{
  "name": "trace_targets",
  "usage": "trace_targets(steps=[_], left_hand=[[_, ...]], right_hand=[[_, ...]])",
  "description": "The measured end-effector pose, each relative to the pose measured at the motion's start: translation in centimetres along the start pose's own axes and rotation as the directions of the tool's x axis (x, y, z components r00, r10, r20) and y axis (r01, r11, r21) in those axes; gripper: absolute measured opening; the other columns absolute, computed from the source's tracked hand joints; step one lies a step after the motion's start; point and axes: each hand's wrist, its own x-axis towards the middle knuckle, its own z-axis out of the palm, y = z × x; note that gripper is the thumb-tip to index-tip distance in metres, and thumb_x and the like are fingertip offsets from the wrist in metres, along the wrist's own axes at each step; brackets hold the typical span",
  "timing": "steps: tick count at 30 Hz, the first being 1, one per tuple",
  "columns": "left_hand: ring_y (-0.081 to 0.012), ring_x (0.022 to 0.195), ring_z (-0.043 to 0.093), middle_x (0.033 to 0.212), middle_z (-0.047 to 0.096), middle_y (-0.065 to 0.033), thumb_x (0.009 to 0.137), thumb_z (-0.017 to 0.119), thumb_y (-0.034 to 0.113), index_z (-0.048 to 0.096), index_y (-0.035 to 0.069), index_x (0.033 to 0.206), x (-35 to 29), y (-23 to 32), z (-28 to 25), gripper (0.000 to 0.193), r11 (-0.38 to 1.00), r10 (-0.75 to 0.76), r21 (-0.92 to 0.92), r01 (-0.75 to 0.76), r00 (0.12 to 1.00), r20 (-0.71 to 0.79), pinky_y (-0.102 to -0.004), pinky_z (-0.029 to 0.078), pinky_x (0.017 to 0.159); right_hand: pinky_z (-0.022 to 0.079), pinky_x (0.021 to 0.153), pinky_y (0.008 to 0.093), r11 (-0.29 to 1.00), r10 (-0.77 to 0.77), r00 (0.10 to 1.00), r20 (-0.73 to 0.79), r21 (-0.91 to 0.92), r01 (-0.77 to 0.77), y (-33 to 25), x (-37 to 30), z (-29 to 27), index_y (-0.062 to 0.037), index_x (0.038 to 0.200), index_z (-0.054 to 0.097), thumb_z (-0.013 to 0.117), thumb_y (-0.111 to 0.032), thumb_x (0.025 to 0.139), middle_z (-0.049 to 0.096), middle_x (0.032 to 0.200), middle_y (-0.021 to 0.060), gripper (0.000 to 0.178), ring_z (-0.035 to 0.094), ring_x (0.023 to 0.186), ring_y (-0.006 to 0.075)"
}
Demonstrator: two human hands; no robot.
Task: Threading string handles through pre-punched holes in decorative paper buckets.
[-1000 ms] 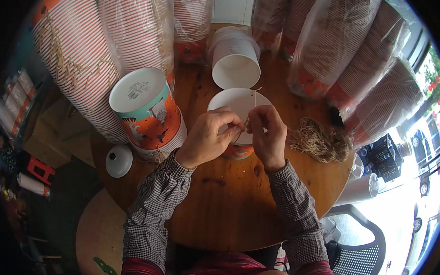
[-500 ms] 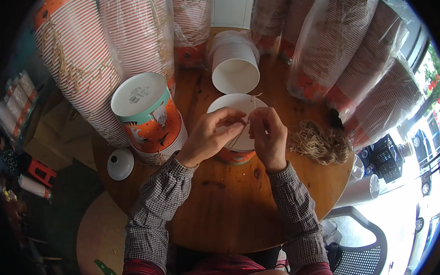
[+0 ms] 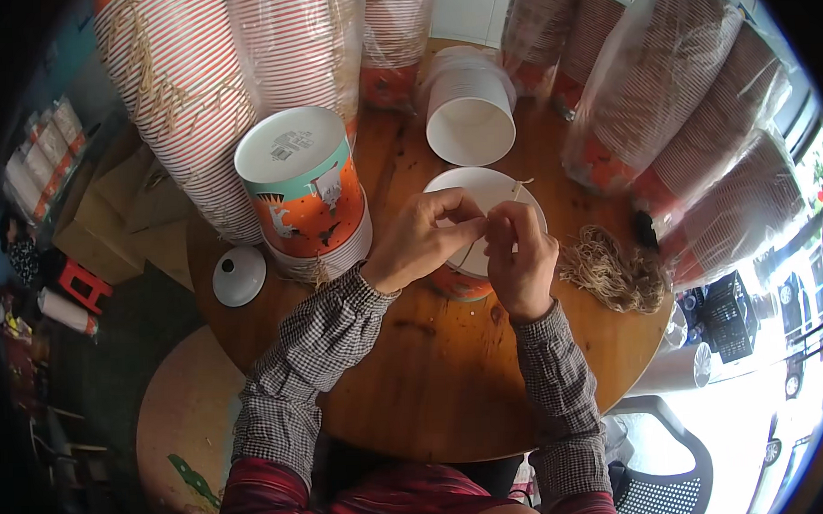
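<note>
A paper bucket, white inside and orange outside, stands on the table in front of me with its mouth up. A piece of thin twine comes through near its rim at the far right, and a length of it runs down across the white inside. Above the bucket, my left hand pinches thumb and forefinger together on the twine. My right hand touches its fingertips to the left's, fingers curled on the same twine. The exact spot of the grip is hidden by the fingers.
A tangled bundle of twine lies at the right. Behind, a white bucket rests on its side. Upside-down orange buckets are stacked at left, beside a white lid. Tall plastic-wrapped bucket stacks ring the round table.
The whole view has shifted, with the scene moving right. My hands have come together, and the left fingers, apart before, now pinch beside the right fingertips.
</note>
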Motion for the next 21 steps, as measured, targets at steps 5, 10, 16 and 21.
trace_targets(steps=[5,10,16,21], left_hand=[[-0.0096,0.072,0.059,0.074,0.065,-0.0038,0.083,0.064,0.011,0.064,0.000,0.082,-0.3,0.9,-0.1,0.011,0.988,0.059,0.141,-0.057,0.998,-0.010,-0.0272,0.047,0.069],[-0.0107,0.071,0.060,0.073,0.065,-0.0037,0.083,0.064,0.011,0.064,-0.001,0.081,-1.0,1.0,0.2,0.012,0.986,0.043,0.165,-0.033,0.997,-0.058,-0.0278,0.047,0.067],[-0.0091,0.072,0.059,0.075,0.065,-0.0031,0.084,0.064,0.011,0.064,-0.001,0.083,-1.6,0.6,0.9,0.013,0.993,0.054,0.113,-0.039,0.991,-0.124,-0.0263,0.047,0.066],[-0.0072,0.076,0.058,0.078,0.066,-0.0012,0.087,0.063,0.011,0.064,-0.002,0.086,-3.0,0.0,1.3,0.012,0.999,0.042,-0.017,-0.046,0.979,-0.199,-0.0250,0.047,0.068]], right_hand=[[0.049,0.051,0.0350,0.999,-0.029,0.998,-0.048,-0.027,0.028,-0.6,0.4,0.2,-0.0057,0.087,0.052,0.058,0.000,0.084,0.061,0.078,0.0075,0.009,0.063,0.060,0.0266],[0.049,0.053,0.0349,0.982,-0.159,0.983,-0.090,-0.116,0.148,-1.0,1.0,0.1,-0.0058,0.087,0.053,0.058,0.000,0.084,0.061,0.088,0.0067,0.009,0.062,0.062,0.0266],[0.049,0.054,0.0349,0.996,-0.058,0.996,-0.071,0.067,0.063,-1.4,1.0,-0.9,-0.0045,0.089,0.053,0.058,-0.003,0.086,0.062,0.080,0.0084,0.006,0.062,0.063,0.0284],[0.046,0.052,0.0283,0.752,0.336,0.821,0.462,0.394,-0.529,-1.2,1.9,-2.5,-0.0027,0.096,0.053,0.054,-0.013,0.094,0.061,0.065,0.0095,0.011,0.060,0.058,0.0156]])
